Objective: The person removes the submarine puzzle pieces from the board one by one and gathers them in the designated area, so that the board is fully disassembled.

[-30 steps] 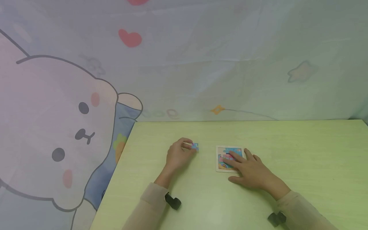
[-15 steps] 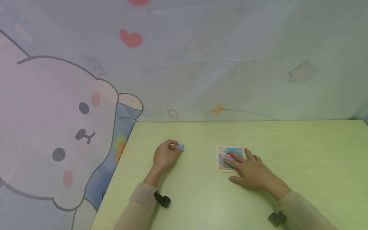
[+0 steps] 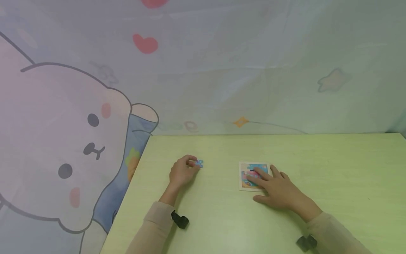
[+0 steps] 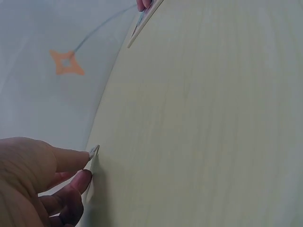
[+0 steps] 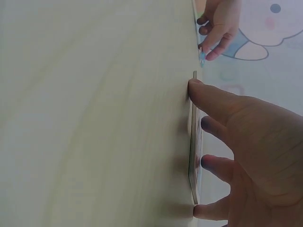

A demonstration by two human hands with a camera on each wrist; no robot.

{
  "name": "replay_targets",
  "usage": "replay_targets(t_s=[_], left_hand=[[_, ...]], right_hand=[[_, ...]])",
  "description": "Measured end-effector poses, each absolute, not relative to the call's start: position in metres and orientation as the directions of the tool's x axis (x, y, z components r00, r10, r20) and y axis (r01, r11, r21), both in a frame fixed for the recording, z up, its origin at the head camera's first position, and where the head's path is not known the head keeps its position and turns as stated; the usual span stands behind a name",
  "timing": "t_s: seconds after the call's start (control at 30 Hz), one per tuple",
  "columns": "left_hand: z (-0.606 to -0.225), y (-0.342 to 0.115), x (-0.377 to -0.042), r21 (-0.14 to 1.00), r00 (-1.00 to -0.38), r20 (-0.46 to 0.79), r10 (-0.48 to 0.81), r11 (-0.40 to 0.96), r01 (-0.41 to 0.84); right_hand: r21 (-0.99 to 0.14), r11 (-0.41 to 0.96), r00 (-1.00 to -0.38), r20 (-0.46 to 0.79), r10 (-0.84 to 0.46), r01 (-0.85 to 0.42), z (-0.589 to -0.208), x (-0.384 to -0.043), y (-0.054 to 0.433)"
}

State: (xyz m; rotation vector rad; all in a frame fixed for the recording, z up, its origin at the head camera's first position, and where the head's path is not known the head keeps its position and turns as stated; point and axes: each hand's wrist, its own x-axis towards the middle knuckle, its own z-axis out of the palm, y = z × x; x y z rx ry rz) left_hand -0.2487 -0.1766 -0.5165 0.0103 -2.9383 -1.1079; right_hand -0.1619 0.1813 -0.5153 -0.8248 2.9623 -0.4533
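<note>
Left of the puzzle board, my left hand (image 3: 183, 173) pinches a small blue jigsaw piece (image 3: 199, 163) between thumb and fingers. In the left wrist view the same piece (image 4: 93, 151) is seen edge-on, just over the tabletop. My right hand (image 3: 280, 188) lies over the right part of the square puzzle board (image 3: 240, 181), fingers spread and fairly straight. Blue and pink pieces fill most of its pale frame; a bare wooden spot shows at its upper left. The fingers hide part of the picture. In the right wrist view the thumb touches the board's edge (image 5: 193, 142).
Both hands work on a pale yellow-green table (image 3: 222, 218). Behind it hangs a cloth backdrop (image 3: 253, 70) with a large cartoon bear, hearts and stars. Each wrist wears a small black camera, such as the left wrist camera (image 3: 180, 221).
My left hand has moved left, away from the board, carrying the jigsaw piece, and has stayed there over the last half second. The right hand keeps its place on the board.
</note>
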Motion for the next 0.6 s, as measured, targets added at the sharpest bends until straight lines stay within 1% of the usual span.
replay_targets(t_s=[0.2,0.4,0.6], left_hand=[[-0.516,-0.175,-0.249,0.640,-1.000,-0.001,-0.002,0.768,-0.002],[-0.514,-0.170,-0.247,0.657,-1.000,0.026,-0.009,0.754,0.010],[-0.509,-0.150,-0.243,0.684,-0.995,0.062,0.073,0.724,0.096]], right_hand=[[-0.270,0.833,-0.871,0.046,-0.490,-0.483,-0.516,-0.159,0.187],[-0.261,0.847,-0.882,0.040,-0.470,-0.463,-0.515,-0.156,0.192],[-0.271,0.850,-0.888,0.041,-0.458,-0.451,-0.517,-0.155,0.196]])
